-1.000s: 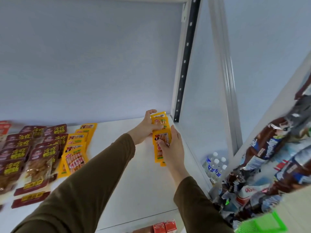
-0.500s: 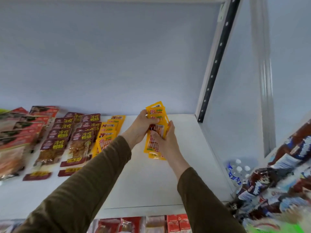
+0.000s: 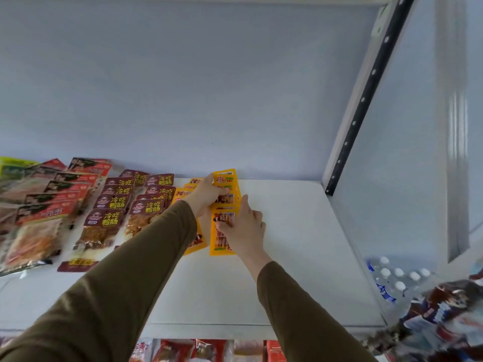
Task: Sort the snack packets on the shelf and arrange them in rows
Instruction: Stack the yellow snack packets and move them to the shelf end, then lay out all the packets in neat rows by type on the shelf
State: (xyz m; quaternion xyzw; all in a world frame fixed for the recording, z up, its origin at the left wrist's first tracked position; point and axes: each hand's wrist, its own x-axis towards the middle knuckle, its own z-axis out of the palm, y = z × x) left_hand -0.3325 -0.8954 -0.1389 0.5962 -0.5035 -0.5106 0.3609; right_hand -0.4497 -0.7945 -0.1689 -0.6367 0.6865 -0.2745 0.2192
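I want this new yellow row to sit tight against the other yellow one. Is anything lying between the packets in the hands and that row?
Nothing visible does. The yellow packets under the left hand and right hand lie just right of the earlier yellow row, with only a narrow strip of bare shelf showing between them; the left forearm hides part of that gap.

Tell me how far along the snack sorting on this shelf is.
Done: maroon packets lie in rows, with a yellow row beside them. In hand: the left hand and right hand are laying a second row of yellow packets. Left: the shelf's bare right side, and the looser red packets at far left.
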